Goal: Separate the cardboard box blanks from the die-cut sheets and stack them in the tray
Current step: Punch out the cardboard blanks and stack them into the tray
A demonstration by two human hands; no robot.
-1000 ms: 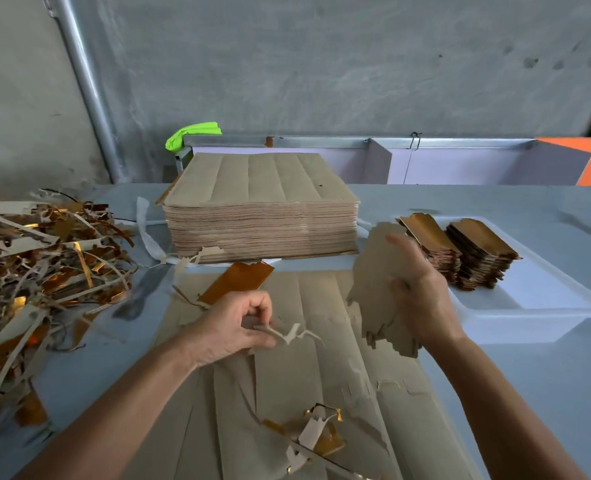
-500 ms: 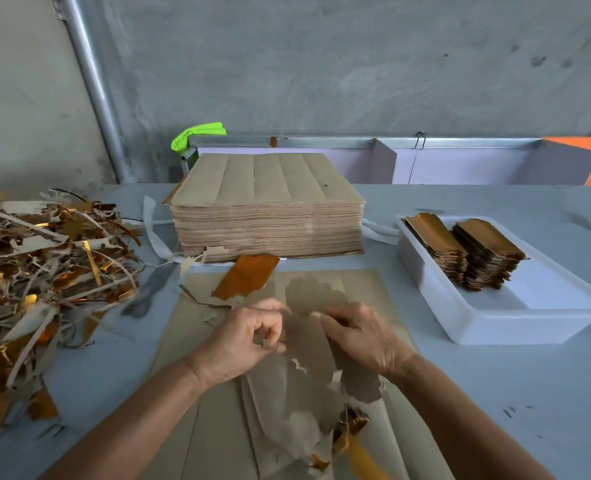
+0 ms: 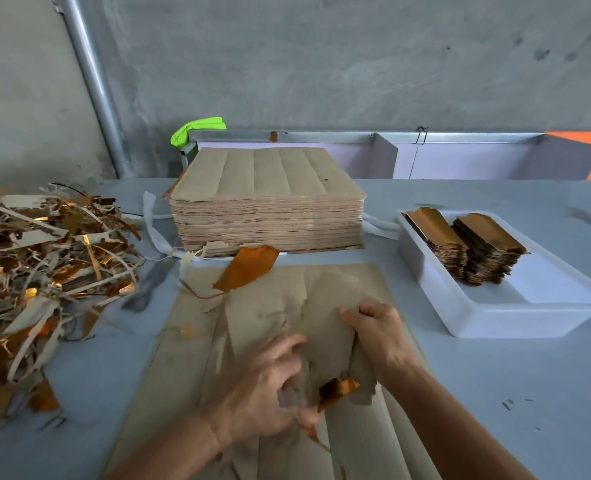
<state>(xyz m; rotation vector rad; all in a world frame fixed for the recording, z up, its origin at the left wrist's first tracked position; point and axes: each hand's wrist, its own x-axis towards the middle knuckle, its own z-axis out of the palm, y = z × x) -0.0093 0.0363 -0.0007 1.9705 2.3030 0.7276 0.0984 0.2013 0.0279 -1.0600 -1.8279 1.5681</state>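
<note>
A brown die-cut sheet (image 3: 280,292) lies flat on the table in front of me. On it, both hands hold a bundle of brown cardboard blanks (image 3: 328,327). My right hand (image 3: 377,334) grips the bundle's right edge. My left hand (image 3: 269,386), blurred, has curled fingers at the bundle's lower left, by a gold-faced scrap (image 3: 337,391). A tall stack of die-cut sheets (image 3: 269,202) stands behind. The white tray (image 3: 515,317) at the right holds two stacks of gold-faced blanks (image 3: 467,244).
A heap of brown, white and gold waste strips (image 3: 44,271) covers the table's left side. An orange-gold flap (image 3: 249,266) sticks up at the flat sheet's far edge. A metal-framed partition (image 3: 391,150) and a green cloth (image 3: 197,128) stand behind the stack.
My right hand brought the bundle of blanks down from beside the tray onto the flat sheet. My left hand dropped a small white scrap and joined it at the bundle, then slid nearer.
</note>
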